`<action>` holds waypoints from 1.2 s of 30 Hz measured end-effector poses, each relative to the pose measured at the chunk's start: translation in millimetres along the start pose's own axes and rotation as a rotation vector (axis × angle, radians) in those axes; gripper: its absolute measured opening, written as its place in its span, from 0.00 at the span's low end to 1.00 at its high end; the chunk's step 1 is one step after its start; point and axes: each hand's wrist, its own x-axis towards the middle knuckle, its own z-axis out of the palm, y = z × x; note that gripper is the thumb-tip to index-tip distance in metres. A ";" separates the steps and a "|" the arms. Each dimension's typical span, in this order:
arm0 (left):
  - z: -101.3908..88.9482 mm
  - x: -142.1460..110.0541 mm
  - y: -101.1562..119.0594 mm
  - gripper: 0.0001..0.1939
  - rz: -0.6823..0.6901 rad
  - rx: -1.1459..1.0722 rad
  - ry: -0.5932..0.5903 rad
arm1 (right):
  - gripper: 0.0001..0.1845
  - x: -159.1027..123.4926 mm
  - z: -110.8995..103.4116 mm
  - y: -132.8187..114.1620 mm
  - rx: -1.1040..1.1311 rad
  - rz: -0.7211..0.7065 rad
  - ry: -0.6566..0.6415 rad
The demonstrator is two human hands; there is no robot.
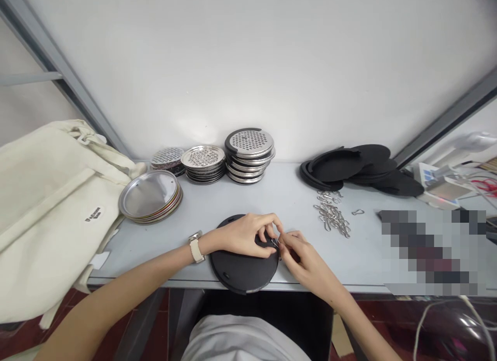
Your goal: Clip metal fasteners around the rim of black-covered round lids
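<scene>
A round black disc (244,273) lies at the table's front edge, its near rim sticking out past it. My left hand (248,235) rests over the disc with curled fingers, gripping it near its right rim. At that rim my right hand (305,255) pinches a small silver wire clip (275,242). The fingertips of both hands meet there and partly hide the clip, so I cannot tell whether it passes through the disc. To the right is a pile of similar metal clips (332,216), with one loose clip (357,212) beside it.
Stacked perforated metal grater discs (251,141) stand by the wall, with a shorter grater stack (203,156) alongside. Plain metal discs (149,194) are piled at left, near a cream bag (50,211). Black round covers (341,167) lie back right, near a white device (437,185).
</scene>
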 end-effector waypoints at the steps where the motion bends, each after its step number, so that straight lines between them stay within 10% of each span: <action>1: -0.1 0.0 0.1 0.21 -0.001 0.000 0.001 | 0.14 -0.3 0.0 0.1 -0.002 0.000 0.002; 20: 1.1 0.2 1.0 0.19 0.011 0.028 -0.011 | 0.14 0.0 -0.1 -0.6 -0.010 -0.009 0.013; 36: 5.2 -6.5 10.6 0.08 0.148 0.706 0.011 | 0.14 0.5 0.2 1.3 -0.019 -0.010 0.007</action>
